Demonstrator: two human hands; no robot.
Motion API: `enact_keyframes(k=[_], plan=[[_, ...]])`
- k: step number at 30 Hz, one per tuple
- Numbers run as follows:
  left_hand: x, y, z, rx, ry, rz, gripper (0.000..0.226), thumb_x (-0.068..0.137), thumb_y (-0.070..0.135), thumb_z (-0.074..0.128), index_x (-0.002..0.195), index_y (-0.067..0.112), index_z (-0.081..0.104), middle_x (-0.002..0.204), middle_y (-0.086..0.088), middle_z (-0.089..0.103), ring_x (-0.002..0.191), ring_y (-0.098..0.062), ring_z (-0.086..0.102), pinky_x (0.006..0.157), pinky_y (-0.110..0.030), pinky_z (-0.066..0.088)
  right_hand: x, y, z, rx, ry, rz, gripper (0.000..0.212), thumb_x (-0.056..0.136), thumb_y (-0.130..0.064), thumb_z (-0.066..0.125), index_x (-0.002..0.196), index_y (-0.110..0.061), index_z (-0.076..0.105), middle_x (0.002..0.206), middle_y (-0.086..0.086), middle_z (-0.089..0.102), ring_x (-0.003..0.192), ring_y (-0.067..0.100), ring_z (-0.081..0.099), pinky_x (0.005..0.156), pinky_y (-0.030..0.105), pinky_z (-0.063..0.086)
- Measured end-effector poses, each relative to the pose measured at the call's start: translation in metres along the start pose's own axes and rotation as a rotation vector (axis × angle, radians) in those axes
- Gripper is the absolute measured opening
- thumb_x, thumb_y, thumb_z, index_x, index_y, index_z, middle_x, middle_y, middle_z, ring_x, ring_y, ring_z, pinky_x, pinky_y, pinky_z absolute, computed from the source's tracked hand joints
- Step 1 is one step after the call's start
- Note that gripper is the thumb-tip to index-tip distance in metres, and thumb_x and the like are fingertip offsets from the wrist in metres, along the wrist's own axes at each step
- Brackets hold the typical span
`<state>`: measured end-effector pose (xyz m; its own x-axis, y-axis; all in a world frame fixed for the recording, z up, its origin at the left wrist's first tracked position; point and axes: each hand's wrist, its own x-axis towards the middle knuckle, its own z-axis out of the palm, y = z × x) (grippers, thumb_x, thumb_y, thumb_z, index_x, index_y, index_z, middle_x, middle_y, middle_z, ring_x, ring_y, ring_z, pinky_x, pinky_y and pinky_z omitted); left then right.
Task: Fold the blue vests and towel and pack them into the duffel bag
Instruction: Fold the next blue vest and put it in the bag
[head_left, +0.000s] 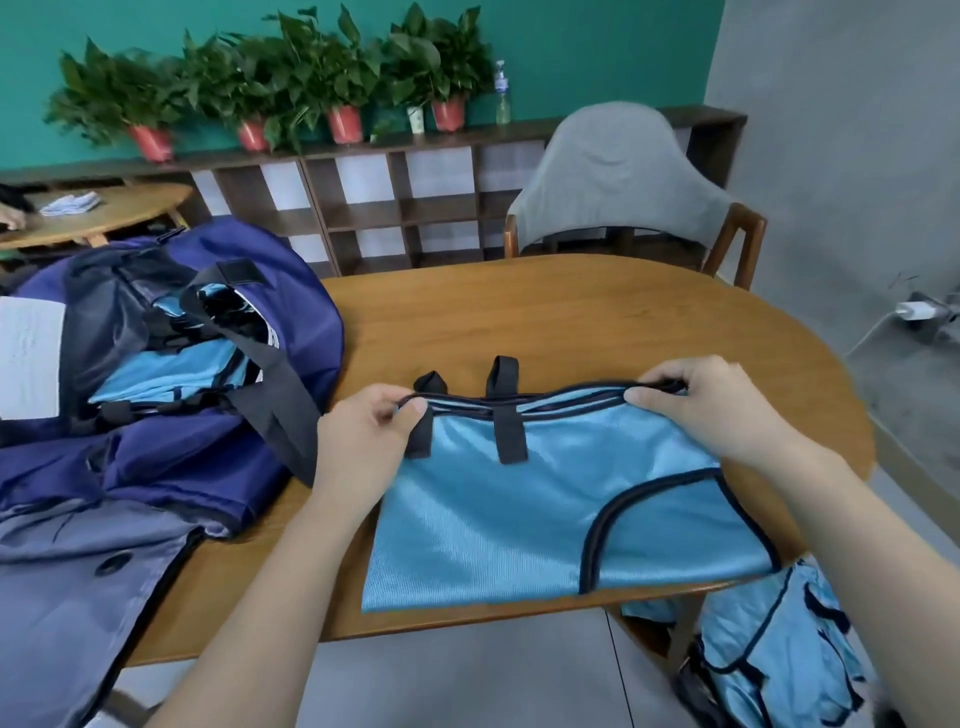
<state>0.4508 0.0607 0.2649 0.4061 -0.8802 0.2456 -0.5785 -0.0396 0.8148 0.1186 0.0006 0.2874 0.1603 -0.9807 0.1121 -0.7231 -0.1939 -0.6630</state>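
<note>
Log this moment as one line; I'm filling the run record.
step: folding | left hand: pinches vest edge | right hand: pinches vest edge | blue vest: on table | duffel bag: open

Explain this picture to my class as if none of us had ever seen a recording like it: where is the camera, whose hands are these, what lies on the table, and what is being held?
There is no machine here. A person wears a wide-angle camera on the head, so you look forward and down at their own two bare hands. That is the only view.

On the oval wooden table lies a light blue mesh vest with dark trim and black straps, spread flat. The left hand pinches its far edge at one end, and the right hand pinches the same edge at the other end.

To the left sits a large navy fabric duffel bag, open, with light blue cloth already inside. More light blue vests lie in a pile low on the right, beside the table. Behind stand a grey-covered wooden chair and a shelf with potted plants.
</note>
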Motion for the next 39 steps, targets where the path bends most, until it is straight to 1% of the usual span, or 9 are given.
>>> enact_keyframes(k=[3,10,14,18,23,27,31,33,39], plan=[[0.003,-0.009,0.008,0.060,-0.003,0.020,0.004,0.090,0.028,0.074,0.093,0.026,0.077,0.083,0.014,0.074,0.083,-0.006,0.068,0.086,-0.033,0.056,0.005,0.007,0.012,-0.092,0.000,0.009,0.019,0.091,-0.043,0.070,0.102,-0.028,0.073,0.095,-0.013,0.068,0.075,-0.001,0.057,0.064,0.013,0.041],[-0.002,-0.011,0.003,0.187,0.148,0.111,0.029,0.090,0.037,0.074,0.115,0.023,0.069,0.099,0.005,0.059,0.076,-0.005,0.056,0.079,-0.021,0.040,-0.004,-0.012,0.020,-0.462,0.089,-0.110,0.043,0.092,-0.055,0.061,0.123,-0.026,0.065,0.118,-0.002,0.062,0.116,0.024,0.052,0.099,0.044,0.043],[-0.010,-0.007,0.000,0.193,0.050,0.126,0.032,0.092,0.044,0.068,0.118,0.027,0.066,0.098,0.008,0.061,0.076,-0.001,0.057,0.077,-0.022,0.043,-0.019,-0.050,0.044,-0.089,-0.023,-0.152,0.045,0.089,-0.057,0.060,0.121,-0.025,0.065,0.094,-0.014,0.067,0.093,0.008,0.061,0.087,0.035,0.053],[-0.019,-0.003,0.003,0.165,-0.022,0.158,0.038,0.092,0.042,0.069,0.127,0.029,0.063,0.110,0.011,0.060,0.077,0.002,0.059,0.083,-0.024,0.050,-0.021,-0.068,0.077,0.078,-0.203,-0.085,0.057,0.088,-0.065,0.057,0.130,-0.027,0.055,0.093,-0.014,0.067,0.087,-0.001,0.057,0.079,0.021,0.042],[-0.016,0.011,0.003,-0.373,-0.105,-0.068,0.044,0.089,0.039,0.073,0.130,0.039,0.058,0.128,0.017,0.061,0.104,-0.005,0.068,0.099,-0.030,0.049,-0.013,-0.081,0.079,0.618,-0.261,-0.092,0.070,0.089,-0.044,0.067,0.149,-0.030,0.033,0.131,-0.013,0.060,0.111,0.003,0.061,0.087,0.016,0.047],[-0.014,0.019,0.007,-0.565,-0.171,-0.106,0.050,0.096,0.021,0.068,0.142,0.030,0.050,0.143,0.009,0.052,0.123,0.003,0.056,0.108,-0.029,0.043,-0.005,-0.073,0.080,0.452,-0.271,-0.165,0.064,0.094,-0.019,0.069,0.144,-0.030,0.029,0.147,-0.014,0.046,0.136,0.004,0.044,0.111,0.030,0.038],[-0.013,0.016,0.013,-0.114,-0.225,0.104,0.042,0.099,0.021,0.062,0.140,0.025,0.053,0.143,0.011,0.052,0.124,0.001,0.050,0.108,-0.010,0.033,-0.003,-0.065,0.084,0.042,-0.198,-0.296,0.023,0.093,-0.023,0.067,0.114,-0.026,0.059,0.150,-0.011,0.044,0.110,-0.011,0.048,0.094,0.012,0.032],[-0.014,0.013,0.016,0.146,-0.299,0.208,0.037,0.101,0.026,0.058,0.138,0.022,0.057,0.146,0.008,0.049,0.136,-0.005,0.040,0.107,-0.002,0.021,-0.002,-0.059,0.087,-0.099,-0.157,-0.363,0.011,0.094,-0.031,0.066,0.103,-0.027,0.065,0.151,-0.009,0.044,0.114,-0.008,0.046,0.105,0.023,0.029],[-0.023,0.013,0.022,0.289,-0.334,0.265,0.042,0.104,0.032,0.051,0.145,0.023,0.049,0.163,-0.001,0.028,0.155,-0.016,0.004,0.125,-0.041,0.013,0.001,-0.045,0.082,-0.239,-0.138,-0.261,0.026,0.094,-0.044,0.060,0.120,-0.039,0.059,0.152,-0.010,0.039,0.141,0.011,0.033,0.124,0.045,0.004]])
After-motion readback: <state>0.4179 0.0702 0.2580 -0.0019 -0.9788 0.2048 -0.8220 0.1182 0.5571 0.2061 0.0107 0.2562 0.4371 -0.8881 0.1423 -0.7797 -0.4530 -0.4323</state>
